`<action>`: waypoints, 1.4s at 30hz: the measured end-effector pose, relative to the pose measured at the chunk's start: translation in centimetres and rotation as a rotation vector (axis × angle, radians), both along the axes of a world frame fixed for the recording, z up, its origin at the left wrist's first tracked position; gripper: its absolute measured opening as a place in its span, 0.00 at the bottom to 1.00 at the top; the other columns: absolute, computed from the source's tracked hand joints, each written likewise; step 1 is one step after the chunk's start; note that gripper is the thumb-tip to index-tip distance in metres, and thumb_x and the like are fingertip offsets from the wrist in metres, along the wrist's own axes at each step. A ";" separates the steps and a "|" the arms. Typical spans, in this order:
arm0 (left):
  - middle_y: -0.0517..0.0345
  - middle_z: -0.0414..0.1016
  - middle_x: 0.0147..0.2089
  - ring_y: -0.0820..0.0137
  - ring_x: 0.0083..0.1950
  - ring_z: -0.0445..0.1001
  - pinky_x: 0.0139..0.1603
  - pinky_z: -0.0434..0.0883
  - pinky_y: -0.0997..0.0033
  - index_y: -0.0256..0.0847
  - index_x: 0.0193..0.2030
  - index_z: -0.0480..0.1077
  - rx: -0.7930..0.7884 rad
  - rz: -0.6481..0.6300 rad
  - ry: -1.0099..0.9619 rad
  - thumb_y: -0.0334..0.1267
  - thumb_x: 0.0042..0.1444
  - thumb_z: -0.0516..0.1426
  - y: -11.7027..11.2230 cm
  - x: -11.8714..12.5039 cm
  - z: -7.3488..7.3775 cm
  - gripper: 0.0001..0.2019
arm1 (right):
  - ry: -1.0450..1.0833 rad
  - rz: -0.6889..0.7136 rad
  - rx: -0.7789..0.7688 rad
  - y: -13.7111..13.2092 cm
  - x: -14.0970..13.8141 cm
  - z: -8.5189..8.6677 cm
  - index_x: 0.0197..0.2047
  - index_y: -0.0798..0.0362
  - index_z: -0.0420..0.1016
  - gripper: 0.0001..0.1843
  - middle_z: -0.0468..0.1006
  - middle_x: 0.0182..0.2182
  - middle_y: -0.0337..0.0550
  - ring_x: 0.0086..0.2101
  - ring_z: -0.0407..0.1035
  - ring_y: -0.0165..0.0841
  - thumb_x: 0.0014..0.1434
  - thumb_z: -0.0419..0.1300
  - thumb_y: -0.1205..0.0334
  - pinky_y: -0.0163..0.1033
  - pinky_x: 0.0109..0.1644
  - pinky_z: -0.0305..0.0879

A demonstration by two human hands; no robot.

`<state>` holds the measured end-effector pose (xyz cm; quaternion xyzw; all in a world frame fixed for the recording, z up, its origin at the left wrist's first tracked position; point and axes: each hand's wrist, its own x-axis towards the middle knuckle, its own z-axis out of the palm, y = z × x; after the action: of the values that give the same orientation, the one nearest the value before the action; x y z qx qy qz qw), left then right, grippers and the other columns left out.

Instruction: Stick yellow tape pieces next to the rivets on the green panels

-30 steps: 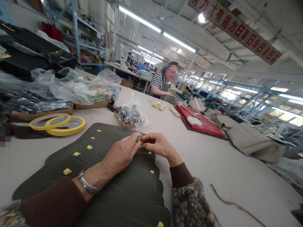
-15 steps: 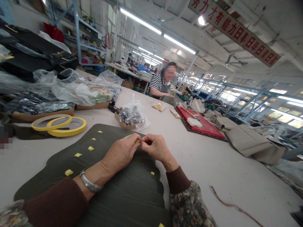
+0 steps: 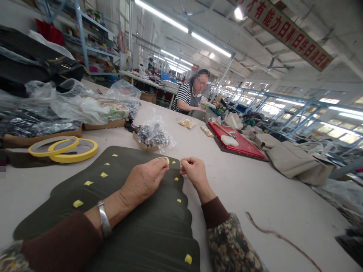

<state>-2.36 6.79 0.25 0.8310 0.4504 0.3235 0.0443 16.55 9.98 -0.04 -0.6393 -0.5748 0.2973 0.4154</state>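
Observation:
Dark green sheets of material [image 3: 141,226] with scalloped edges lie overlapped on the table in front of me. Small yellow tape pieces [image 3: 104,175] dot them along the left and right sides. My left hand [image 3: 146,177], a silver bracelet at its wrist, is closed over a roll of yellow tape [image 3: 165,159], whose rim shows above the fingers. At the sheets' upper right edge, my right hand [image 3: 194,172] is closed with thumb and fingertips pinched together; what is between them, if anything, is too small to make out.
Two yellow tape rolls [image 3: 74,156] lie at the left beside plastic-wrapped parts [image 3: 39,126]. Ahead are a small box of bagged metal pieces [image 3: 149,138] and a red board [image 3: 241,143]. A brown cord [image 3: 279,235] lies at right. A person in stripes [image 3: 184,94] sits across the table.
My hands, together half a second ago, are now apart. The right hand has moved to the sheet's right edge; yellow pieces near it are now uncovered. The view has shifted slightly.

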 end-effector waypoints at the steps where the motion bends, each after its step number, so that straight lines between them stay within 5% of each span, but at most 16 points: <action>1: 0.57 0.76 0.39 0.68 0.39 0.75 0.41 0.67 0.71 0.43 0.41 0.66 -0.018 0.036 0.022 0.40 0.68 0.45 0.2 -0.2 -0.1 0.10 | -0.021 0.004 0.011 0.2 0.6 -0.2 0.30 0.56 0.76 0.09 0.78 0.22 0.40 0.24 0.73 0.32 0.53 0.55 0.64 0.34 0.30 0.70; 5: 0.58 0.76 0.39 0.67 0.38 0.75 0.37 0.67 0.70 0.44 0.45 0.65 -0.097 0.123 0.118 0.41 0.68 0.44 1.1 -1.0 -0.7 0.10 | -0.120 0.053 0.029 0.2 1.7 -0.7 0.27 0.53 0.77 0.07 0.79 0.22 0.39 0.28 0.73 0.32 0.52 0.58 0.67 0.35 0.36 0.67; 13: 0.56 0.75 0.45 0.65 0.48 0.72 0.51 0.68 0.64 0.44 0.43 0.66 -0.199 -0.114 0.070 0.37 0.64 0.47 1.9 -0.6 -1.5 0.08 | -0.113 0.116 -0.046 0.4 1.1 -0.6 0.28 0.55 0.80 0.06 0.78 0.21 0.37 0.25 0.70 0.30 0.51 0.61 0.65 0.32 0.29 0.62; 21: 0.57 0.72 0.38 0.65 0.42 0.70 0.45 0.65 0.65 0.43 0.39 0.66 -0.136 -0.196 0.153 0.35 0.66 0.45 1.5 -0.5 -0.3 0.10 | 0.183 0.228 -0.282 0.0 1.6 -0.3 0.24 0.56 0.76 0.03 0.70 0.14 0.31 0.17 0.62 0.23 0.48 0.64 0.69 0.27 0.21 0.57; 30: 0.60 0.72 0.36 0.68 0.37 0.70 0.37 0.64 0.69 0.45 0.38 0.66 -0.289 -0.294 0.289 0.33 0.64 0.46 0.3 -0.6 1.3 0.09 | 0.267 0.281 -0.455 -0.3 2.3 -0.2 0.27 0.56 0.74 0.03 0.74 0.14 0.35 0.14 0.66 0.25 0.52 0.63 0.69 0.27 0.18 0.66; 42: 0.58 0.72 0.35 0.67 0.35 0.71 0.36 0.64 0.68 0.45 0.39 0.66 -0.333 -0.264 0.338 0.34 0.63 0.46 0.4 -0.6 1.0 0.09 | 0.039 0.378 -0.424 -0.6 1.3 -0.1 0.24 0.55 0.76 0.06 0.72 0.14 0.34 0.17 0.67 0.25 0.50 0.61 0.72 0.26 0.17 0.62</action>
<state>-2.92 7.18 1.30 0.9059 0.3863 0.0932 0.1464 17.87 9.43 -0.17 -0.5874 -0.6006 0.4954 0.2208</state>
